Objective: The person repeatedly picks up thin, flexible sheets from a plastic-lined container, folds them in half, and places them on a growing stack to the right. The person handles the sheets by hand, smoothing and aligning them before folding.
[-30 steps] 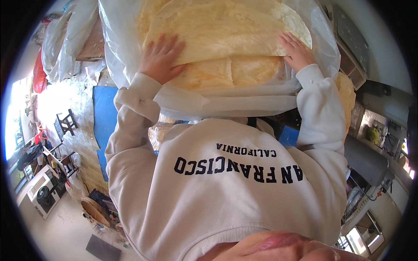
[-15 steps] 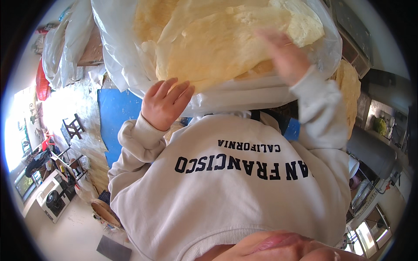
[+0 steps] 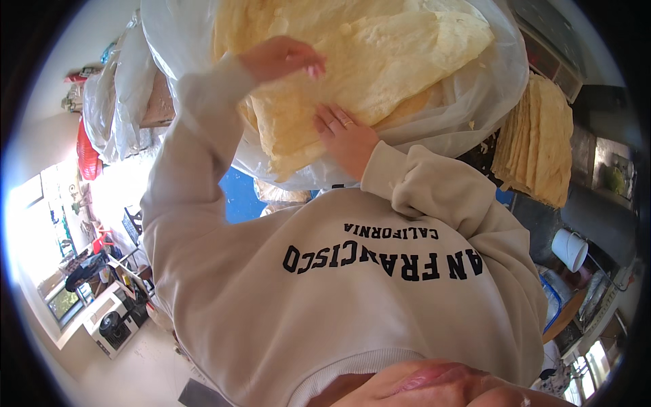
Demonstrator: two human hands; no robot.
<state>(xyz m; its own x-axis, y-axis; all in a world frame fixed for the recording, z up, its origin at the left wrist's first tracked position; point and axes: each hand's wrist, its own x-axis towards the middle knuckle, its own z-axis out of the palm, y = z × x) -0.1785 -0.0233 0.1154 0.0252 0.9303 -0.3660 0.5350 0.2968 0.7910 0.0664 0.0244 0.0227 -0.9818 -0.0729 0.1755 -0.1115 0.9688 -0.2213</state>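
Note:
Thin, pale yellow dough-like sheets [image 3: 417,47] lie in a stack on clear plastic wrapping [image 3: 475,108]. My left hand [image 3: 285,57] is raised over the upper left part of the stack, fingers bent downward and blurred, so their grip is unclear. My right hand [image 3: 342,132] rests on the top sheet near its front edge, just left of the middle, with its fingers stretched out.
Another stack of yellow sheets [image 3: 532,136] sits at the right, near a white bucket [image 3: 569,249]. Plastic bags [image 3: 129,102] and a red object [image 3: 88,152] are at the left. Blue board [image 3: 241,200] shows beneath. A fan-like appliance [image 3: 112,325] stands farther off.
My left hand has moved up over the sheets. My right hand has swept left and down to rest on the top sheet, whose front edge has shifted.

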